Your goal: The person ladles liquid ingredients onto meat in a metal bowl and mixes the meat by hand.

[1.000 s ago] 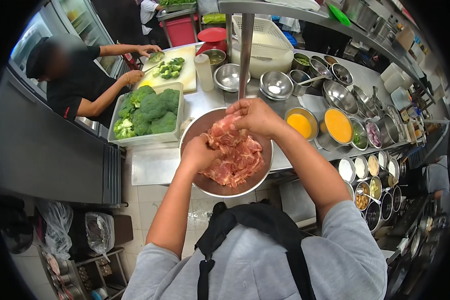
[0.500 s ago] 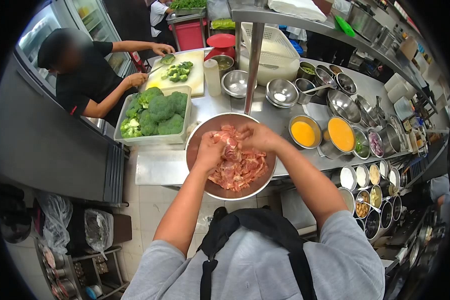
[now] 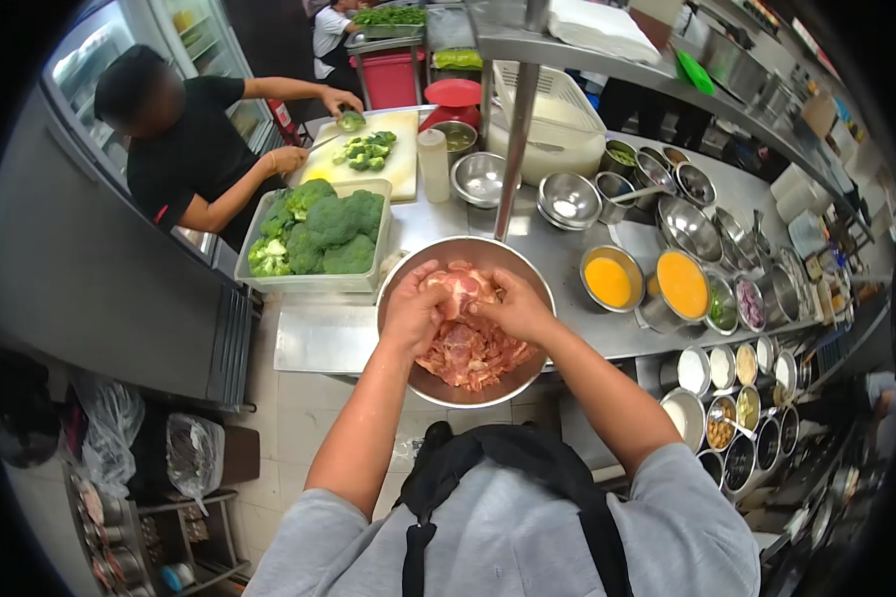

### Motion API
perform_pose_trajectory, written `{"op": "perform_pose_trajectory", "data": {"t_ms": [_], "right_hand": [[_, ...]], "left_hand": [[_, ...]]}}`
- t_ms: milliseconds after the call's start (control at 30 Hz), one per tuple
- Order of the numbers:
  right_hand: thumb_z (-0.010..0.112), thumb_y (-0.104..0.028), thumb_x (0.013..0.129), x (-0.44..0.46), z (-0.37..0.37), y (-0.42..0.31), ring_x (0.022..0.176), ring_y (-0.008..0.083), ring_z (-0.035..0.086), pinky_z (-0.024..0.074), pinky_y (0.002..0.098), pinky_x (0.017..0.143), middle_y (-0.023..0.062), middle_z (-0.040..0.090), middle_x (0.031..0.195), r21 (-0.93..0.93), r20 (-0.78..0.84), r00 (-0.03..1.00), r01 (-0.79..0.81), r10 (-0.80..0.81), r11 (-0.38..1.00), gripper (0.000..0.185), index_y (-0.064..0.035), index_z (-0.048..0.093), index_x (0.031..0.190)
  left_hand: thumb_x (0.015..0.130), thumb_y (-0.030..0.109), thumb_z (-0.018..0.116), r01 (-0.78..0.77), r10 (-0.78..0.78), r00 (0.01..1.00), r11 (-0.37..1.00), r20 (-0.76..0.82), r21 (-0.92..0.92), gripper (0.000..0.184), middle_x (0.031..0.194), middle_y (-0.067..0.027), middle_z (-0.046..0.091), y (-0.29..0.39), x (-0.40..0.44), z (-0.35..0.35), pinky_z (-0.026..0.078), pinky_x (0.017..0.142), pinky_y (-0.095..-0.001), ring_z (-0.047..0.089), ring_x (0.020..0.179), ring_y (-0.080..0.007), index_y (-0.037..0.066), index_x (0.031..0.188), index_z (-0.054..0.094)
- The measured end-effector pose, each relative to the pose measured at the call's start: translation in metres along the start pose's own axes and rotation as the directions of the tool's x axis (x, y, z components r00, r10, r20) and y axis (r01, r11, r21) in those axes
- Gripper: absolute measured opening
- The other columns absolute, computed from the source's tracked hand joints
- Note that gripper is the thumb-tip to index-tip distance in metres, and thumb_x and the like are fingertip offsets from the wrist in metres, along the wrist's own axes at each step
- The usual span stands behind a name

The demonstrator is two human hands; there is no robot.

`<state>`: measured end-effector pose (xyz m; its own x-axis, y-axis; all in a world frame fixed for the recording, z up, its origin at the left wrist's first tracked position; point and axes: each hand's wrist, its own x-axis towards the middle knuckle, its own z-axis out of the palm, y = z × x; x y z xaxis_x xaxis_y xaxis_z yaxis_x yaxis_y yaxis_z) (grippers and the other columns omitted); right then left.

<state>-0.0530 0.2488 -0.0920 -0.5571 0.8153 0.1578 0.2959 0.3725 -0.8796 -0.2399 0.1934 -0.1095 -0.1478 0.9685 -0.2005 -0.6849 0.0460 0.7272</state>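
A wide round bowl (image 3: pixel 395 353) sits at the counter's front edge, partly filled with slices of raw meat (image 3: pixel 473 353). Above the pile, a piece of raw meat (image 3: pixel 463 287) is stretched between my two hands. My left hand (image 3: pixel 415 306) grips its left side, thumb on top. On the right side, my right hand (image 3: pixel 513 303) pinches it with thumb and fingers. The undersides of the fingers are hidden by the meat.
Left of the bowl stands a tub (image 3: pixel 309 284) of broccoli. Beyond it a co-worker (image 3: pixel 184 139) cuts broccoli on a board (image 3: pixel 405 159). Pots of orange liquid (image 3: pixel 607 281), metal bowls (image 3: pixel 569 199) and a shelf post (image 3: pixel 516 149) stand to the right and behind.
My right hand has come down and inward, from blurred above the bowl to gripping the meat. The piece is now spread between both hands. The camera view has shifted slightly.
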Motion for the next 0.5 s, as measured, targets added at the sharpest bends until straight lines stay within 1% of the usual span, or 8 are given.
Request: {"op": "perform_pose_trajectory", "data": {"t_ms": [33,100,133,233,333,367,467,500], "right_hand": [[0.078,-0.016,0.075,0.004,0.001,0.007,0.096,0.0189,0.063,0.05,0.0314,0.083,0.0148,0.066,0.108,-0.006,0.018,1.0,0.007,-0.007,1.0,0.047,-0.0003,0.059,0.114],[0.078,-0.017,0.074,0.008,0.005,0.022,0.097,0.0224,0.063,0.0498,0.0342,0.083,0.016,0.065,0.106,0.005,0.073,0.92,-0.386,0.385,0.922,0.045,-0.0001,0.059,0.111],[0.078,-0.017,0.074,0.006,0.008,0.028,0.097,0.0224,0.063,0.0498,0.0342,0.083,0.016,0.065,0.106,-0.001,0.082,0.919,-0.387,0.386,0.922,0.045,-0.0001,0.059,0.111],[0.075,-0.015,0.076,0.0,0.014,0.027,0.09,0.0328,0.062,0.05,0.0411,0.081,0.017,0.062,0.098,-0.21,-0.34,0.937,-0.157,0.079,0.965,0.029,-0.0011,0.061,0.098],[0.072,-0.014,0.078,-0.007,0.034,0.028,0.092,0.0364,0.061,0.0496,0.0428,0.082,0.0188,0.061,0.099,-0.254,-0.17,0.985,-0.058,0.014,0.966,0.03,-0.0026,0.06,0.103],[0.069,-0.014,0.079,-0.011,0.041,0.022,0.094,0.0375,0.06,0.0492,0.0446,0.084,0.0214,0.061,0.101,-0.412,-0.094,0.989,0.065,-0.113,0.909,0.03,0.0004,0.06,0.104],[0.064,-0.013,0.08,-0.004,0.071,0.034,0.097,0.0374,0.06,0.049,0.0454,0.086,0.0242,0.06,0.101,-0.575,-0.113,0.965,0.13,-0.235,0.808,0.027,0.0045,0.06,0.1],[0.059,-0.013,0.082,0.005,0.073,0.036,0.093,0.039,0.062,0.0502,0.0468,0.085,0.0256,0.063,0.093,-0.568,-0.152,0.953,0.133,-0.262,0.812,0.024,0.0054,0.06,0.096]], "left_hand": [[0.083,-0.01,0.058,-0.012,0.012,1.0,1.0,-0.01,-0.012,0.056,0.104,-0.0138,0.061,-0.004,0.002,-0.003,0.055,0.069,-0.0289,0.062,0.079,-0.0187,-0.003,0.135,0.036],[0.084,-0.008,0.056,-0.018,0.054,0.987,0.972,-0.15,0.232,0.062,0.114,-0.0164,0.058,-0.012,0.003,-0.01,0.054,0.077,-0.029,0.062,0.091,-0.02,-0.004,0.14,0.031],[0.084,-0.008,0.056,-0.018,0.055,0.986,0.974,-0.158,0.225,0.062,0.114,-0.0164,0.058,-0.014,0.001,-0.013,0.054,0.077,-0.029,0.062,0.091,-0.02,-0.004,0.14,0.031],[0.084,-0.007,0.056,-0.069,0.151,0.95,0.956,-0.274,0.285,0.066,0.127,-0.0193,0.052,-0.01,0.0,-0.017,0.051,0.088,-0.0296,0.058,0.107,-0.0211,-0.004,0.144,0.028],[0.085,-0.006,0.057,-0.085,0.128,0.96,0.98,-0.25,0.178,0.061,0.137,-0.0201,0.045,-0.002,-0.012,-0.02,0.046,0.096,-0.0307,0.052,0.118,-0.0222,-0.004,0.141,0.033],[0.087,-0.004,0.055,-0.07,0.103,0.968,0.987,-0.227,0.148,0.057,0.136,-0.0181,0.047,-0.002,-0.013,-0.019,0.045,0.099,-0.0326,0.053,0.117,-0.0225,-0.004,0.14,0.034],[0.091,0.0,0.053,-0.02,0.051,0.981,0.987,-0.187,0.16,0.049,0.133,-0.0148,0.05,-0.002,-0.019,-0.013,0.043,0.101,-0.0342,0.055,0.116,-0.0218,-0.003,0.138,0.037],[0.092,0.001,0.052,0.007,0.028,0.985,0.98,-0.171,0.2,0.047,0.132,-0.0136,0.052,-0.003,-0.021,-0.012,0.042,0.101,-0.0339,0.055,0.116,-0.0207,-0.003,0.136,0.039]]}}
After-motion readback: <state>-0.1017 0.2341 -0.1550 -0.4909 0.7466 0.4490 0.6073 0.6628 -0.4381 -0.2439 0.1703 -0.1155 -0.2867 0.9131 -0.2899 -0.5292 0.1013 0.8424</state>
